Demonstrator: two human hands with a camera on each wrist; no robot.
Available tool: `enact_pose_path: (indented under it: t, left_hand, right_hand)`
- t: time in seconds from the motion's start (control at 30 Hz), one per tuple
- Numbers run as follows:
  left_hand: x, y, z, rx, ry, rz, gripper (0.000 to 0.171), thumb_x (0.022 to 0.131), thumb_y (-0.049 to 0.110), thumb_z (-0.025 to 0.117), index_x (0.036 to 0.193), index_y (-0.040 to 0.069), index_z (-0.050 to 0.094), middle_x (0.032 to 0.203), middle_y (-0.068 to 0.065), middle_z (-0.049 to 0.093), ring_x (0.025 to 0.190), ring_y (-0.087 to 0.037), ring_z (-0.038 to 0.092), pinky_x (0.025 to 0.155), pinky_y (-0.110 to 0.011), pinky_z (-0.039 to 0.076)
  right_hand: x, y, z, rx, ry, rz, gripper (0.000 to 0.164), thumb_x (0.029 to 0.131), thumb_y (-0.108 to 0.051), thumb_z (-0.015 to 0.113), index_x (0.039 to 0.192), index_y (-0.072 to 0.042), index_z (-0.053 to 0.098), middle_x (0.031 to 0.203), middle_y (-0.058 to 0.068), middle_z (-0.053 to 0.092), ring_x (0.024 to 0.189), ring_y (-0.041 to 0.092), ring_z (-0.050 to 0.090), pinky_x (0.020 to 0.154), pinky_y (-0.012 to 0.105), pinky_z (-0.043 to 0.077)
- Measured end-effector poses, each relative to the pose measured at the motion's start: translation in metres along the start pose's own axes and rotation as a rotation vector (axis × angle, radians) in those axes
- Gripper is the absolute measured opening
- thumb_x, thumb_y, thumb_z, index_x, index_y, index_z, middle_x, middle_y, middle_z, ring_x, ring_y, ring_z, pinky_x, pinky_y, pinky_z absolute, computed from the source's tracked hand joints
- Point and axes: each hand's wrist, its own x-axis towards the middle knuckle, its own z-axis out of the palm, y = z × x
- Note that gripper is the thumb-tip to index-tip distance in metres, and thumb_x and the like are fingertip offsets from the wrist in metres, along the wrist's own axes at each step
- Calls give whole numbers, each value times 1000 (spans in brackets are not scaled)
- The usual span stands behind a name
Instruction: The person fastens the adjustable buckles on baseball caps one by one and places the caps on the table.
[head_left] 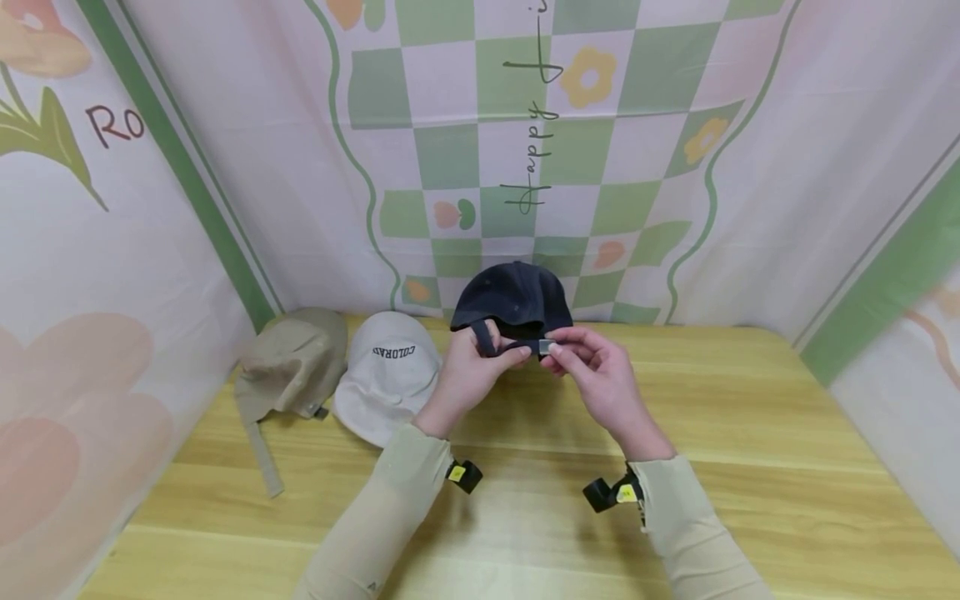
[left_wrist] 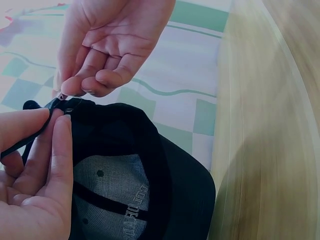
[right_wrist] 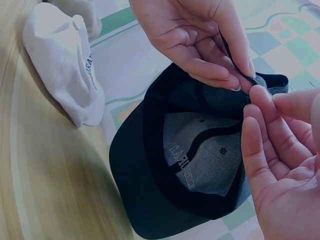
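A dark baseball cap (head_left: 513, 296) is held up near the back of the table, its inside showing in both wrist views. My left hand (head_left: 474, 367) pinches the cap's dark back strap (head_left: 517, 347) between thumb and fingers. At the strap's right end, my right hand (head_left: 596, 367) pinches the small metal buckle (head_left: 545, 347). In the left wrist view, the buckle (left_wrist: 62, 97) sits between the two hands' fingertips. The strap's loose end loops up over the left fingers. Fingers partly hide where strap and buckle meet.
Left of the hands, a white cap (head_left: 390, 375) lettered COLORADO lies on the wooden table (head_left: 750, 433). Beyond it is a beige cap (head_left: 292, 362), its strap hanging toward the front. A patterned cloth (head_left: 517, 150) rises behind the table.
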Motion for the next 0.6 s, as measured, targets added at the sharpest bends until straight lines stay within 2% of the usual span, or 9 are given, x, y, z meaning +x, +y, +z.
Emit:
enact_pose_path:
  t: [0.13, 0.2, 0.37, 0.43, 0.6]
  left_hand:
    - [0, 1, 0, -11, 0, -2, 42, 86, -3, 80, 72, 6, 41, 69, -5, 66, 63, -15, 57, 56, -24, 45]
    - [-1, 2, 0, -11, 2, -5, 40, 85, -3, 80, 73, 5, 43, 69, -6, 66, 65, -16, 62, 57, -24, 46]
    - [0, 4, -1, 30, 5, -30, 19, 86, 5, 83, 92, 2, 66, 81, -6, 73, 76, -17, 71, 64, -25, 52]
    - [0, 4, -2, 60, -2, -31, 19, 86, 9, 83, 101, 4, 73, 89, -4, 74, 81, -17, 71, 68, -25, 54]
    - [2, 4, -4, 128, 8, -16, 15, 85, 13, 85, 98, 6, 79, 92, -1, 74, 85, -17, 66, 68, -27, 51]
  right_hand:
    - [0, 0, 1, 3, -2, 10, 22, 103, -12, 64, 119, 3, 67, 92, 14, 73, 83, 22, 70, 76, 32, 59]
    - [0, 0, 1, 2, -3, 10, 23, 103, -13, 63, 120, 2, 67, 93, 14, 73, 83, 21, 70, 77, 34, 59]
    - [0, 2, 1, 2, 2, -14, 23, 103, -11, 63, 120, 4, 68, 92, 16, 73, 81, 19, 70, 77, 36, 60]
    - [0, 2, 1, -1, 7, -22, 23, 103, -11, 63, 120, 3, 69, 92, 16, 73, 81, 20, 70, 77, 36, 60]
    - [0, 1, 0, -10, 5, -22, 22, 102, -12, 65, 119, 1, 70, 92, 16, 73, 81, 21, 70, 77, 36, 60]
